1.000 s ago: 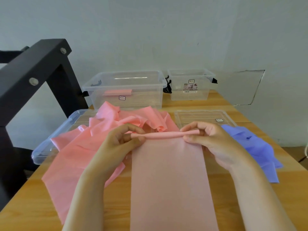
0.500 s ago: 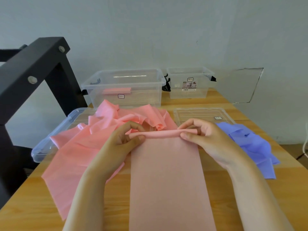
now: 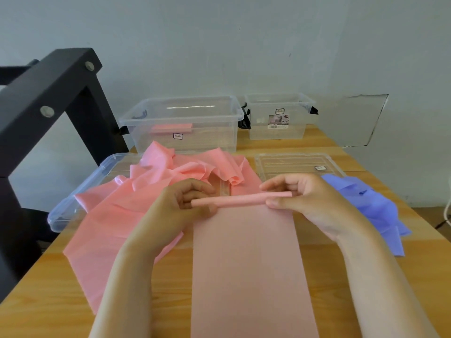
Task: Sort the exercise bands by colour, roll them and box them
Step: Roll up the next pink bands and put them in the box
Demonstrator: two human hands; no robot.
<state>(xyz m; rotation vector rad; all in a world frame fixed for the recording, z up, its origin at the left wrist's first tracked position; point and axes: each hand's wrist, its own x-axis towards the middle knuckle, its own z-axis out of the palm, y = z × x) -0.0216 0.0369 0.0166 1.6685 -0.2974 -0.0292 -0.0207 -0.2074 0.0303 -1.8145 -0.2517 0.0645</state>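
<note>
**Left of frame.** The loose pink pile (image 3: 117,215) lies unrolled on the table (image 3: 48,289), partly over a clear lid. No change.

**Centre.** The left hand (image 3: 175,211) is curled and pinches the left end of the roll (image 3: 239,199). The roll caps the far end of the flat pink band (image 3: 249,264), which runs down to the bottom edge. Half a second ago the fingers were folded over the roll. They have now drawn back behind it, the thumbs sit at its near edge, and it shows full width. It looks slightly thicker than a second ago, so I judge about one more turn is made. Most of the band is unrolled.

**Right of centre.** The right hand (image 3: 310,201) pinches the right end between thumb and fingers.

**Right.** The blue bands (image 3: 371,208) are untouched.

**Upper centre.** The large box (image 3: 180,119) holds one pink roll and the small box (image 3: 278,132) looks empty, so boxing has barely begun.
</note>
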